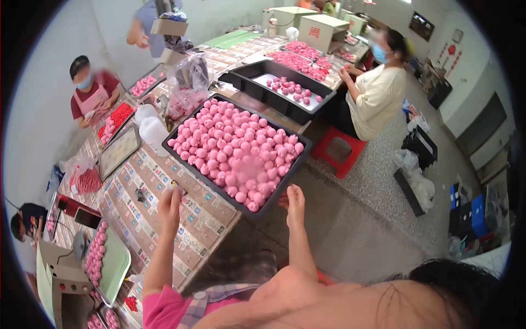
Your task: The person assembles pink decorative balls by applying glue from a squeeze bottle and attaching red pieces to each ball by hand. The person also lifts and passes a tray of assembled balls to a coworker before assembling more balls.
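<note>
A large black tray (257, 211) heaped with small pink rounded pieces (224, 131) rests at the table's edge, in front of me. Beside its near right corner is my right hand (293, 204), with fingers bent close to the rim; whether they touch it is unclear. My left hand (169, 205) hovers over the patterned table covering, left of the tray, its fingers drawn together near a small object lying on the table. What the fingertips hold, if anything, is too small to tell.
Behind lies a second black tray (323, 104) with fewer pink pieces. White bottles (152, 130) and a shallow tray (119, 151) are on the left. A person (378, 93) sits at the right by a red stool (338, 151); others work further left. A machine (66, 285) stands lower left.
</note>
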{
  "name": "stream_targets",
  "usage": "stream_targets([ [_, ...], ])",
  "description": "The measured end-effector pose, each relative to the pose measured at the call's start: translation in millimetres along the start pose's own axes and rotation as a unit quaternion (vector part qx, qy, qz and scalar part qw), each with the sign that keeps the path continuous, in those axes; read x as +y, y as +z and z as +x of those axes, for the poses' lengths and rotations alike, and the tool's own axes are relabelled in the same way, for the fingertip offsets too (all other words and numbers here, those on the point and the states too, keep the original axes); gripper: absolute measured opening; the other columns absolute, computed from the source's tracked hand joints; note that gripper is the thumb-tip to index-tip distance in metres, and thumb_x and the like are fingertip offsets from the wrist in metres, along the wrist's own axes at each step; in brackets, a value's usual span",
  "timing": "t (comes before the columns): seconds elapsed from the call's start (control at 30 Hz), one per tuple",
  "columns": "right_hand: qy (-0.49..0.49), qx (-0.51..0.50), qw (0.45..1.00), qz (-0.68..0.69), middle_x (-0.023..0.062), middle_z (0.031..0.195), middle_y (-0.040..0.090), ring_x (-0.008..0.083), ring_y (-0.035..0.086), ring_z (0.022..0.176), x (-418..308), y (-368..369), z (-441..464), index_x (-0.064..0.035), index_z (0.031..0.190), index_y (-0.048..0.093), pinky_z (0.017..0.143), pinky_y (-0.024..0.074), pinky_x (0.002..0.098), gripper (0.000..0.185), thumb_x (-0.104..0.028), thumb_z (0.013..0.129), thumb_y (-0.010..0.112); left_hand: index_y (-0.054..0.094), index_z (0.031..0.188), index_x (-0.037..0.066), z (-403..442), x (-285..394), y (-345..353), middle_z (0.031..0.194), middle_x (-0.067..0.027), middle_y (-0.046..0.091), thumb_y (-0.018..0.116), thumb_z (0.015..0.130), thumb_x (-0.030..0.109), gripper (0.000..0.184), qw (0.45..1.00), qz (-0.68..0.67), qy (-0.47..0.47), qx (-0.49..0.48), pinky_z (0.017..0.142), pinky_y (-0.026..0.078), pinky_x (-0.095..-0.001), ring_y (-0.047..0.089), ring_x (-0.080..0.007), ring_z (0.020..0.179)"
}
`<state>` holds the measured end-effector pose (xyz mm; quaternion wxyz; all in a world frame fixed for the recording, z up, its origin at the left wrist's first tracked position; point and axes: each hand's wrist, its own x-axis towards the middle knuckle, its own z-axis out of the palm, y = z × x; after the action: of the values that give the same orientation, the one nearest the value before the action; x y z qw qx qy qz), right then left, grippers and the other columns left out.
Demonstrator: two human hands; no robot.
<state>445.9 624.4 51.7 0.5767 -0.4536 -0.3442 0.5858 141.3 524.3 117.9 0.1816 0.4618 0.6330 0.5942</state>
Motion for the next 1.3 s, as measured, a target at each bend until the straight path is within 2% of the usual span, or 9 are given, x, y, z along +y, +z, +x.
stream_targets([
  [0.1, 0.038, -0.059, 0.997, -0.037, 0.002, 0.082, 0.052, 0.0106, 0.052, 0.065, -8.2, 7.5, 11.4, -0.0039, 0.106, 0.047, 0.049, 0.0444, 0.0233, 0.033, -0.026, 0.083, 0.054, 0.059, 0.092, 0.0, 66.7, 16.6, 31.3, 0.077, -0.0052, 0.056, 0.051, 0.084, 0.019, 0.022, 0.998, 0.019, 0.024, 0.055, 0.065, 0.041, -0.0232, 0.05, -0.0109, 0.072],
  [0.2, 0.045, -0.047, 0.996, -0.068, 0.0002, 0.072, 0.05, 0.0069, 0.046, 0.057, -17.0, 18.5, 12.5, -0.0044, 0.09, 0.05, 0.046, 0.0377, 0.0207, 0.018, -0.02, 0.082, 0.055, 0.059, 0.094, 0.003, 113.7, -7.8, 33.6, 0.083, -0.0088, 0.058, 0.054, 0.082, 0.02, 0.022, 0.991, 0.111, 0.014, 0.077, 0.071, 0.042, -0.0286, 0.053, -0.0181, 0.078],
  [0.27, 0.057, -0.053, 0.995, -0.065, -0.0008, 0.069, 0.046, 0.0068, 0.041, 0.054, -16.0, 19.1, 16.7, -0.0052, 0.083, 0.049, 0.044, 0.0321, 0.0213, 0.016, -0.019, 0.082, 0.055, 0.06, 0.093, 0.004, 140.4, -27.2, 27.1, 0.085, -0.0131, 0.058, 0.056, 0.079, 0.021, 0.023, 0.972, 0.211, 0.101, 0.023, 0.073, 0.042, -0.0328, 0.054, -0.0248, 0.081],
  [0.43, 0.099, -0.078, 0.99, -0.056, -0.0022, 0.064, 0.04, 0.0064, 0.036, 0.051, 1.4, 5.8, 31.8, -0.0073, 0.073, 0.044, 0.042, 0.0275, 0.0218, 0.02, -0.021, 0.081, 0.056, 0.061, 0.091, 0.004, 169.8, -21.1, 25.9, 0.087, -0.0167, 0.058, 0.055, 0.076, 0.033, 0.034, 0.972, 0.233, -0.018, 0.022, 0.079, 0.041, -0.0369, 0.052, -0.0301, 0.091],
  [0.63, 0.217, -0.03, 0.971, -0.095, 0.0028, 0.067, 0.044, 0.0091, 0.038, 0.061, -43.1, 23.9, 20.3, -0.0041, 0.073, 0.046, 0.049, 0.0334, 0.0249, 0.029, -0.03, 0.081, 0.056, 0.058, 0.094, -0.002, 212.7, -38.9, 33.2, 0.085, -0.0215, 0.059, 0.052, 0.078, 0.037, 0.043, 0.946, 0.324, -0.016, 0.001, 0.075, 0.044, -0.0396, 0.056, -0.0353, 0.082],
  [0.73, 0.13, 0.092, 0.979, -0.125, 0.0068, 0.072, 0.049, 0.0121, 0.041, 0.067, -20.4, 40.6, 21.3, -0.0005, 0.078, 0.049, 0.056, 0.0378, 0.0289, 0.034, -0.033, 0.081, 0.055, 0.058, 0.089, -0.003, 236.1, -82.9, 34.3, 0.078, -0.0238, 0.059, 0.047, 0.079, 0.041, 0.046, 0.936, 0.351, -0.037, -0.009, 0.072, 0.044, -0.0423, 0.057, -0.0378, 0.078],
  [0.87, 0.097, 0.119, 0.981, -0.115, 0.0087, 0.077, 0.051, 0.0153, 0.045, 0.071, -12.6, 46.2, 24.7, 0.0036, 0.081, 0.051, 0.061, 0.0396, 0.0312, 0.037, -0.034, 0.082, 0.055, 0.056, 0.089, -0.004, 250.2, -87.0, 41.0, 0.087, -0.0242, 0.058, 0.042, 0.08, 0.047, 0.053, 0.91, 0.386, -0.131, -0.079, 0.073, 0.043, -0.0447, 0.056, -0.037, 0.083],
  [1.1, 0.07, 0.167, 0.966, -0.186, 0.007, 0.07, 0.051, 0.0128, 0.042, 0.065, -11.3, 54.3, 27.2, 0.004, 0.071, 0.048, 0.057, 0.038, 0.0315, 0.032, -0.024, 0.08, 0.059, 0.06, 0.088, -0.004, 289.6, -112.5, 49.4, 0.089, -0.0261, 0.058, 0.033, 0.08, 0.057, 0.067, 0.903, 0.368, -0.162, -0.148, 0.078, 0.042, -0.0428, 0.055, -0.0389, 0.087],
  [1.3, 0.049, 0.174, 0.962, -0.204, 0.0083, 0.071, 0.052, 0.0143, 0.043, 0.064, -15.4, 54.8, 26.3, 0.0046, 0.074, 0.048, 0.057, 0.0382, 0.0332, 0.02, -0.014, 0.078, 0.055, 0.061, 0.086, -0.005, 299.8, -147.1, 57.3, 0.09, -0.0281, 0.057, 0.021, 0.079, 0.064, 0.08, 0.886, 0.383, -0.223, -0.135, 0.084, 0.039, -0.0427, 0.053, -0.0406, 0.091],
])
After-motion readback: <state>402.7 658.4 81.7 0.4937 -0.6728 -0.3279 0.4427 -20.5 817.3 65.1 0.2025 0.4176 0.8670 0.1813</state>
